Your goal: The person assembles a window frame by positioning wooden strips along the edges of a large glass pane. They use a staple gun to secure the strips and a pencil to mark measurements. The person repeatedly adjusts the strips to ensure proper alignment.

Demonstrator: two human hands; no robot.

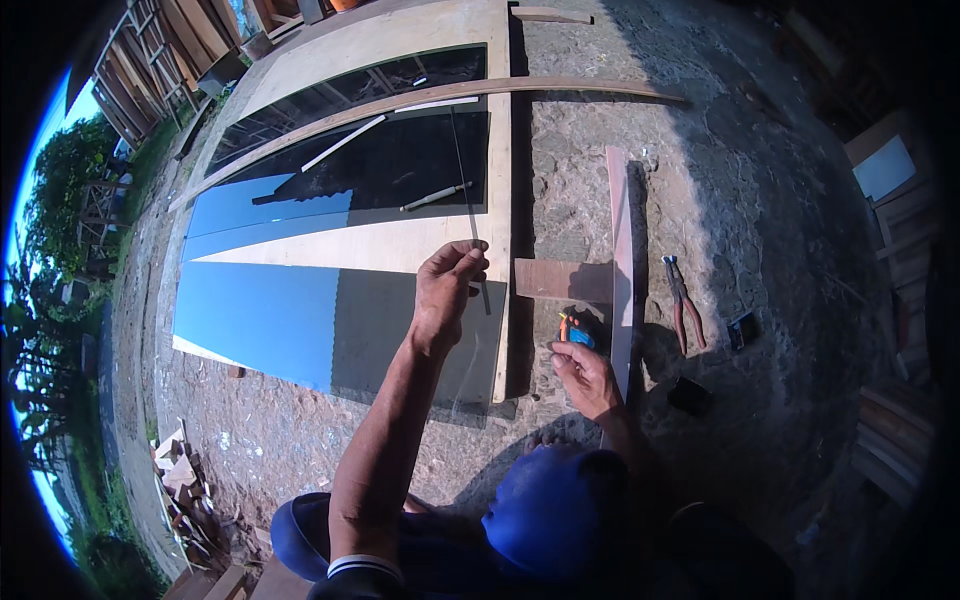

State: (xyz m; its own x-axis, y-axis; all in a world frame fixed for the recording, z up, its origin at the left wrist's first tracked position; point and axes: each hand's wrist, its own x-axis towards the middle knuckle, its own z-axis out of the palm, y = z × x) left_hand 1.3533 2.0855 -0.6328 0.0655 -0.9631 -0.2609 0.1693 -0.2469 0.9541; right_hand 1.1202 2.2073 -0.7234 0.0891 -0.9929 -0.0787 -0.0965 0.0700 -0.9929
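My left hand (pixel 452 290) is raised over the board's near right corner, its fingers pinching a long, thin dark strip (pixel 463 165) whose material I cannot make out. Below it lies a reflective dark glass sheet (pixel 400 320), and another dark glass sheet (pixel 400 160) lies farther off. My right hand (pixel 588 378) is closed just right of the board. A slim orange piece shows at its fingertips, beside a small blue-and-orange object (pixel 580 337); whether the two are joined I cannot tell. A pen-shaped tool (pixel 435 197) rests on the far glass.
The glass lies on a pale wooden board (pixel 497 180), crossed by a long wooden batten (pixel 430 96). Right of my right hand are a plank (pixel 622 250), red-handled pincers (pixel 682 305) and a small black box (pixel 742 330) on rough ground. Wood scraps (pixel 180 475) lie at lower left.
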